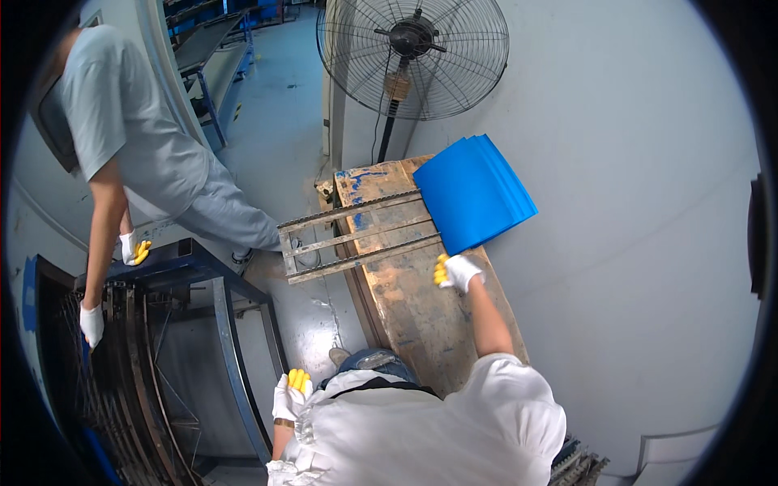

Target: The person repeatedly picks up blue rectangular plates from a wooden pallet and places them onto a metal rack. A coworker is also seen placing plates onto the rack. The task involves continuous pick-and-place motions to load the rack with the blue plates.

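Observation:
My right hand (459, 273), in a white glove with yellow fingers, is over a worn wooden bench (413, 304). Its fingers are curled, with nothing visible in them. Just beyond it lies a stack of blue sheets (474, 194), its edges slightly fanned. The stack covers the right end of a narrow metal rack (348, 240) with toothed rails, whose left end juts past the bench edge. Low beside my body, my left hand (292, 394), gloved alike, has loosely bent fingers and holds nothing.
A co-worker (154, 138) at the left leans with one gloved hand (91, 326) onto dark metal racks (130, 348). A blue-grey steel frame (235, 356) stands between us. Behind the bench is a large pedestal fan (412, 36); a grey wall (632, 202) rises at the right.

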